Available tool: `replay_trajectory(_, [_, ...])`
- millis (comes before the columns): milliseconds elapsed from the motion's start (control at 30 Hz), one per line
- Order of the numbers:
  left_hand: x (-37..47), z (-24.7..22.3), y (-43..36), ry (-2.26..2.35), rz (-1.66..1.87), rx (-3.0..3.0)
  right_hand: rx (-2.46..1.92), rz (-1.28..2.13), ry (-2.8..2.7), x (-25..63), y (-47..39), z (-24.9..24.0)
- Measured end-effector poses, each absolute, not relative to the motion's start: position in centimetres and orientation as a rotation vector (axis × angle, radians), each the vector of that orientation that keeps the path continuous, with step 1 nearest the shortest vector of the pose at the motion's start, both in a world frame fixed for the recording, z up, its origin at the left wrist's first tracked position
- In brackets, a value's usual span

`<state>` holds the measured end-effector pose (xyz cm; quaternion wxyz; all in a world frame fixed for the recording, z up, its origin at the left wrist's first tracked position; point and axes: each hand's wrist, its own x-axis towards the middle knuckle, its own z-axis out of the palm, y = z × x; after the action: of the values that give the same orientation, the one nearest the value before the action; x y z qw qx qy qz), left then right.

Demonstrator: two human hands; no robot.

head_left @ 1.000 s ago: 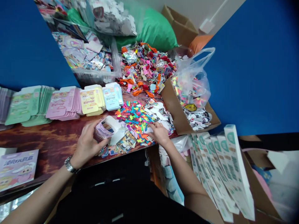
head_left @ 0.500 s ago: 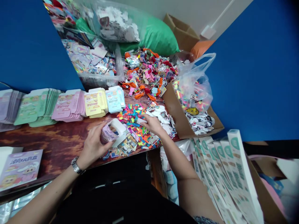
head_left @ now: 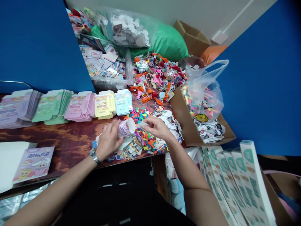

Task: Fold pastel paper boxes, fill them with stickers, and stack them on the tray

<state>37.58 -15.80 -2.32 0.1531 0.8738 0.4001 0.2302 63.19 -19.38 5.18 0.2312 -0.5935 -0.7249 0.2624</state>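
Note:
My left hand (head_left: 108, 140) is wrapped round a small purple box (head_left: 124, 129), whose open end faces right. Close to that opening, my right hand (head_left: 157, 127) pinches a small whitish piece (head_left: 143, 125) between thumb and fingers. Small multicoloured pieces (head_left: 147, 138) lie in a pile under and around my right hand. White cut-out stickers (head_left: 168, 121) are spread just beyond it. Printed cards (head_left: 133, 148) rest at the table's front edge, below the box.
Stacks of flat purple (head_left: 17, 106), green (head_left: 52, 105), pink (head_left: 78, 105), yellow (head_left: 104, 103) and blue boxes (head_left: 123, 102) line the table's left. Trinkets (head_left: 156, 75) are heaped behind. A cardboard box (head_left: 181, 116) stands right; long cartons (head_left: 249, 179) lean below.
The purple box has turned in my left hand, its opening now towards my right hand. The whitish piece is nearer that opening. The whole view has shifted, moving the scene rightward.

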Motion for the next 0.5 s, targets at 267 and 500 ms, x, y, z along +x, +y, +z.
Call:
replay_trajectory(267, [38.4, -1.8, -16.6, 1.136, 0.651, 2.606, -1.829, 0.512, -2.165, 57.6, -19.2, 3.1])
replay_trajectory(500, [37.9, -3.5, -15.7, 1.086, 0.689, 2.503, -1.438, 0.695, -1.965, 58.0, -20.1, 2.3])
